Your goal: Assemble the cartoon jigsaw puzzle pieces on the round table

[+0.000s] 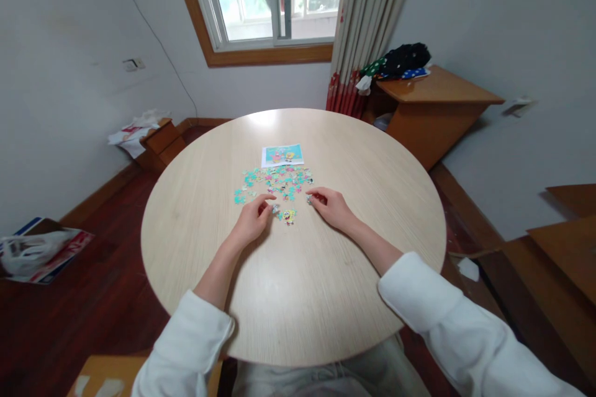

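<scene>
My left hand (255, 218) is curled low over the table, with a small puzzle piece (275, 208) at its fingertips. Between the thumb and fingers of my right hand (331, 206) is another small piece (309, 200). A few joined pieces with a yellow cartoon figure (288, 216) lie between the two hands, nearer to me. Beyond the hands spread many loose puzzle pieces (274, 178), mostly turquoise with some yellow and pink. Behind them lies a printed picture sheet (282, 156) with cartoon figures on a turquoise ground.
Everything lies on a round, pale wooden table (288, 298). A wooden desk (437, 87) with a heap of dark cloth (405, 61) stands at the back right, beside a curtain (367, 18). A plastic bag (35, 251) is on the floor at left.
</scene>
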Action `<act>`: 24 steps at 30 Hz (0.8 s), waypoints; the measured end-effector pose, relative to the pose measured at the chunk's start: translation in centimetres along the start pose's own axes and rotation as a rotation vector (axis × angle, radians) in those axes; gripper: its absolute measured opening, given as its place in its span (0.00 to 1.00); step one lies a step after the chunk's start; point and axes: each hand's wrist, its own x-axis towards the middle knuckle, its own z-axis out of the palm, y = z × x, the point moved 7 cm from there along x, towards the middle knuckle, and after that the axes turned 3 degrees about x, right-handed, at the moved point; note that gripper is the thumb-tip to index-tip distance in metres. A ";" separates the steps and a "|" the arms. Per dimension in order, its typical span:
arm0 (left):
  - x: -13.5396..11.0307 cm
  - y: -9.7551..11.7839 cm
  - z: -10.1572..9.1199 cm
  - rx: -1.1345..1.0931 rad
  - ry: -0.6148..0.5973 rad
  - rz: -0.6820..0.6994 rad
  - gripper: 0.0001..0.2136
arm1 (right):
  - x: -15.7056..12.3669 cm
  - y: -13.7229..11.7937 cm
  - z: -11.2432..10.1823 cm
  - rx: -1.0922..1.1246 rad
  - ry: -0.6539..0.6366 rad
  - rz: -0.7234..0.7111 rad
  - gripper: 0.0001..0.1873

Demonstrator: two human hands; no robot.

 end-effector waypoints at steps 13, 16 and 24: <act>-0.1 -0.2 1.0 -0.016 -0.089 0.019 0.14 | 0.0 -0.1 0.2 0.004 -0.024 0.030 0.14; -0.1 -0.1 1.0 -0.028 -0.104 0.020 0.14 | 0.0 0.0 0.2 0.003 -0.016 0.031 0.14; -0.1 0.2 1.2 -0.082 -0.157 0.028 0.14 | 0.1 0.0 0.1 0.009 -0.021 0.010 0.13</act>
